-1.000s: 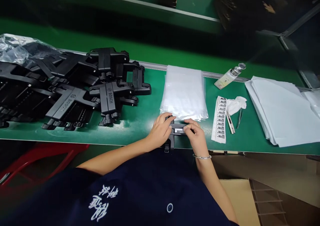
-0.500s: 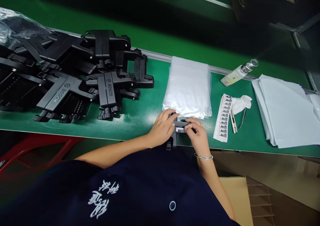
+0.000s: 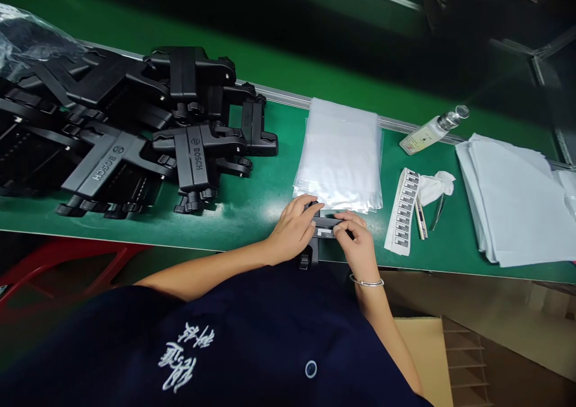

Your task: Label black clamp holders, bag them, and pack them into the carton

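At the bench's front edge is a black plastic bracket (image 3: pixel 310 254), partly hidden by my fingers. My left hand (image 3: pixel 292 230) is closed around its left side. My right hand (image 3: pixel 357 245) grips the bracket's right end, thumb and fingers bent against it. Between the hands, a small printed label (image 3: pixel 324 232) shows on the bracket's near face, close to my right thumb. Whether the thumb presses on the label's end, I cannot tell. Just beyond my hands lies a stack of clear plastic bags (image 3: pixel 339 155).
Several black Bosch brackets (image 3: pixel 193 158) are piled on the left of the green bench (image 3: pixel 252 215). To the right lie a label strip (image 3: pixel 402 212), a cutter knife (image 3: pixel 422 221), tweezers (image 3: pixel 437 213) and crumpled white paper (image 3: pixel 436 186). A bottle (image 3: pixel 423 138) and white sheets (image 3: pixel 522 203) are farther along.
The view has shifted slightly, so the pile on the left sits a little higher and further left. Both hands keep nearly the same hold on the bracket.
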Demonstrator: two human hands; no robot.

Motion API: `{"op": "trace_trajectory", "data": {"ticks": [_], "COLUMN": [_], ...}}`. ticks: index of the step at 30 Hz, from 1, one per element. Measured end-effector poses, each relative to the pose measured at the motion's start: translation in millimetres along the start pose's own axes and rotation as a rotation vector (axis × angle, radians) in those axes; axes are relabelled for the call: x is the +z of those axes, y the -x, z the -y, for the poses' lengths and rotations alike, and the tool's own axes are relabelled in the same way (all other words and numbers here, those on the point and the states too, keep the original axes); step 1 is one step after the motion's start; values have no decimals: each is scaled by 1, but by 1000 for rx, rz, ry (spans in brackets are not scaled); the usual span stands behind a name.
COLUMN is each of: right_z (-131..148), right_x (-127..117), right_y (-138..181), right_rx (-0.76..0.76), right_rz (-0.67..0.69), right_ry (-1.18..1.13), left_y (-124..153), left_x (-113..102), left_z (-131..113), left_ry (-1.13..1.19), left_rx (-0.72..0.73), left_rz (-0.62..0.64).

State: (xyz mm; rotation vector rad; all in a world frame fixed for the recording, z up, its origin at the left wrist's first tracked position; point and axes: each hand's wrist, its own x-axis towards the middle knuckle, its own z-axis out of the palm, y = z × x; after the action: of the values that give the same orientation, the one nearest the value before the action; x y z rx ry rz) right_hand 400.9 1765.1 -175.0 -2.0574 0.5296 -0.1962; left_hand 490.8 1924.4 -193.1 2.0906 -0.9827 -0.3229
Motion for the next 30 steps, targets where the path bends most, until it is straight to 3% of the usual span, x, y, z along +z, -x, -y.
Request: {"op": "trace_trajectory", "data": {"ticks": [30], "right_z": [0], "right_x": [-2], "right_y": [-1], "right_rx": [-14], "right_rz": [27], "right_ry": [17], "left_y": [1], "left_x": [1], "left_z": [1], "left_ry": [-15], "left_rx": [3], "left_rz": [12]}}
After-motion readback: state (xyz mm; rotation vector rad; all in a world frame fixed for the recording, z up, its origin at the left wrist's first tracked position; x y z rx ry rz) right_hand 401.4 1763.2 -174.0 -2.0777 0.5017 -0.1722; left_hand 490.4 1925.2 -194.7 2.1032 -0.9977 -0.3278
